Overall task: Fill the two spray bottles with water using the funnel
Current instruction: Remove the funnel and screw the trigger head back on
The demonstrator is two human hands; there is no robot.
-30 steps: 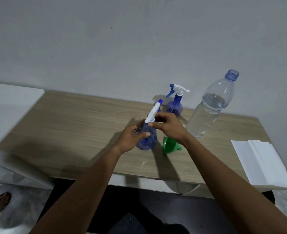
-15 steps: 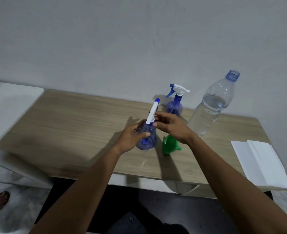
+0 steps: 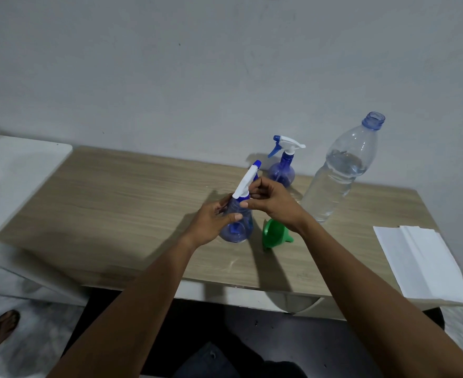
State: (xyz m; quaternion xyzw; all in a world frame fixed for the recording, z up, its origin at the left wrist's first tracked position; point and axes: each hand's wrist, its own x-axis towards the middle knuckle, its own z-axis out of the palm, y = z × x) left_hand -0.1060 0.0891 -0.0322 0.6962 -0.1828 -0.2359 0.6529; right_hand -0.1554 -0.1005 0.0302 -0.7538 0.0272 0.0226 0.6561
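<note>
- The left hand [image 3: 214,219] grips the round belly of the bottle [image 3: 238,227], fingers and thumb curled round it. It holds the bottle standing on the desk [image 3: 116,208], about midway between the back and front edges. Grip and spot match a second ago.
- The right hand [image 3: 274,205] pinches the head [image 3: 245,181] at its blue collar with thumb and fingertips.
- The change is small. Over the last second the right fingers have shifted round the collar, and the white head has swung a little one way and then back. It still sits on the neck, tilted up, with its blue nozzle toward the back edge.
- I read this as unscrewing under way: the head turns but is not yet free. No water can go in until it lifts off.
- The funnel [image 3: 274,233] lies on its side just right of the bottle, under the right wrist, unmoved and untouched.
- The second bottle [image 3: 282,173] stands by the back edge with its head on, so both bottles are yet to be opened and filled.
- The water bottle [image 3: 334,181] stands uncapped and partly full near the back edge, right of the second bottle, where it stood before.
- Paper [image 3: 421,263] lies at the front right corner, overhanging the edge.
</note>
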